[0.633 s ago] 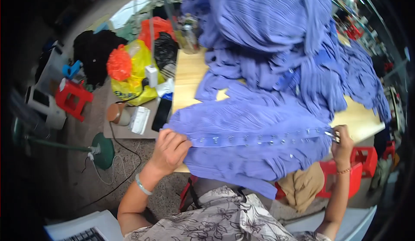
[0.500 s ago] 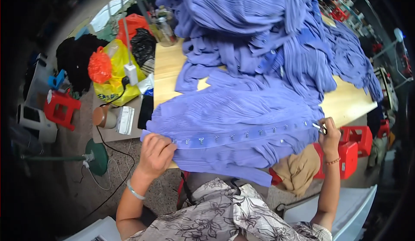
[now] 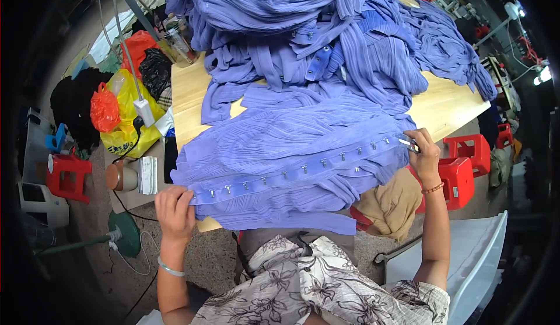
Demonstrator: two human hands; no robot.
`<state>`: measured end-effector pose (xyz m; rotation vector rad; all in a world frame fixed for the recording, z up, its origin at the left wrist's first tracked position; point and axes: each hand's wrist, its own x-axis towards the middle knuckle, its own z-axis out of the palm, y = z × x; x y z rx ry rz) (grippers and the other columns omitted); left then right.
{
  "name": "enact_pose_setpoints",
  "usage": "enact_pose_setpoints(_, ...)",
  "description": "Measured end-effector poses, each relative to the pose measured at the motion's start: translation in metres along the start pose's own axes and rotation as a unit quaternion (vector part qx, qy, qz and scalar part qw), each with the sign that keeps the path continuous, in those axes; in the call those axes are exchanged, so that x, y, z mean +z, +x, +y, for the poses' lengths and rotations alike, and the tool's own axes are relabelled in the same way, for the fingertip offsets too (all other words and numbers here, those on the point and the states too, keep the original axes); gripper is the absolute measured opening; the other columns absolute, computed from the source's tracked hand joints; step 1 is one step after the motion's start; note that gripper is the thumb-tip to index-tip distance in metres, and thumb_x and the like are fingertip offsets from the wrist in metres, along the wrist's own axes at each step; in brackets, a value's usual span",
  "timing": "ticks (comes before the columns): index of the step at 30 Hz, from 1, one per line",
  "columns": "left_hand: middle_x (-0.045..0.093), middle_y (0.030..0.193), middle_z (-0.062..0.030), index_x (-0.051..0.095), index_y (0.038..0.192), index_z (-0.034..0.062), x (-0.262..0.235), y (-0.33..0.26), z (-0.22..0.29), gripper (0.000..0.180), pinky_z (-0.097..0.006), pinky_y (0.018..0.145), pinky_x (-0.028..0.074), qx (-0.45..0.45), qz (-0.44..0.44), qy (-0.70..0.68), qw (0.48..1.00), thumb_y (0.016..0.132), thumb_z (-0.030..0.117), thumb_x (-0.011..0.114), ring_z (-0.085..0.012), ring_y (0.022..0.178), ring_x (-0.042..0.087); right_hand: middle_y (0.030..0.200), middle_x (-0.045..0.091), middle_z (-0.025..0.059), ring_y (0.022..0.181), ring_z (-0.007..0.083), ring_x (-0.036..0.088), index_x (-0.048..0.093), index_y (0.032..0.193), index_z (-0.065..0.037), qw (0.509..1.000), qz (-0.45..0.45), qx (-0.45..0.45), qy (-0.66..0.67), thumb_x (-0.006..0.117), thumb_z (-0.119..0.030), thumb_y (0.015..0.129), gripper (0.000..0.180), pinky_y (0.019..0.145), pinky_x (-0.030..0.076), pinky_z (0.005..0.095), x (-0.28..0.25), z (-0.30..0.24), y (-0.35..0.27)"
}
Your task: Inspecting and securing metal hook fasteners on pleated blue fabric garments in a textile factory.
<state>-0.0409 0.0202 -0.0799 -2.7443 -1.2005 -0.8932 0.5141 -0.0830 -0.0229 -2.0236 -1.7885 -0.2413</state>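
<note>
A ribbed periwinkle-blue knit garment [image 3: 262,129] lies across the near part of the table. Along its front runs a smooth button band [image 3: 274,180] dotted with several small shiny fastenings, too small to name. At the band's left end, my left hand [image 3: 175,208] pinches the fabric between thumb and fingers. My right hand [image 3: 424,153] is at the other end, closed round small thread snips [image 3: 407,142] whose blades point left over the cloth. Whether its fingers also grip fabric is hidden. Between both hands the band stretches fairly straight.
More blue garments [image 3: 268,4] are heaped at the back of the wooden table [image 3: 449,106]. Red stools [image 3: 458,179] and a tan cloth [image 3: 394,202] are on the right. A yellow bag [image 3: 128,115], a lidded cup [image 3: 121,176] and a green lamp base [image 3: 124,234] are on the left.
The whole view has turned and shifted, carrying the scene leftward in the picture. The band now looks straighter, and my left hand sits farther left. Both hands keep their hold.
</note>
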Motion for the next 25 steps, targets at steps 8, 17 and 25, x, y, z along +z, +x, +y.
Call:
enact_pose_setpoints(8,0.063,0.099,-0.0093,0.067,0.099,0.0049,-0.014,-0.009,0.011,0.032,-0.045,0.081,0.047,0.053,0.069,0.018,0.996,0.069,-0.003,0.070,-0.0293,0.092,0.063,0.093,0.062,0.0114,0.079,0.0327,0.066,0.068,0.107,-0.011,1.000,0.011,0.007,-0.027,0.060,0.008,0.078,0.036,0.067,0.050,0.0401,-0.008,0.020,-0.007)
enact_pose_setpoints(17,0.064,0.104,-0.0095,0.070,0.105,0.0053,-0.011,-0.042,0.010,0.033,-0.045,0.086,0.046,-0.018,0.015,0.040,0.999,0.073,0.000,0.070,-0.0293,0.099,0.062,0.101,0.066,0.0135,0.092,0.0350,0.065,0.066,0.115,-0.008,0.993,-0.015,0.102,-0.059,0.064,0.005,0.081,0.036,0.079,0.052,0.0408,-0.005,0.027,-0.015)
enact_pose_setpoints(25,0.062,0.102,-0.0117,0.068,0.108,0.0066,-0.018,-0.034,0.048,0.030,-0.045,0.085,0.045,-0.116,0.071,-0.069,0.988,0.077,0.005,0.071,-0.0310,0.093,0.060,0.093,0.064,0.0149,0.084,0.0313,0.065,0.066,0.111,-0.002,0.997,-0.017,0.074,0.005,0.064,0.003,0.084,0.028,0.075,0.050,0.0372,0.002,-0.015,-0.023)
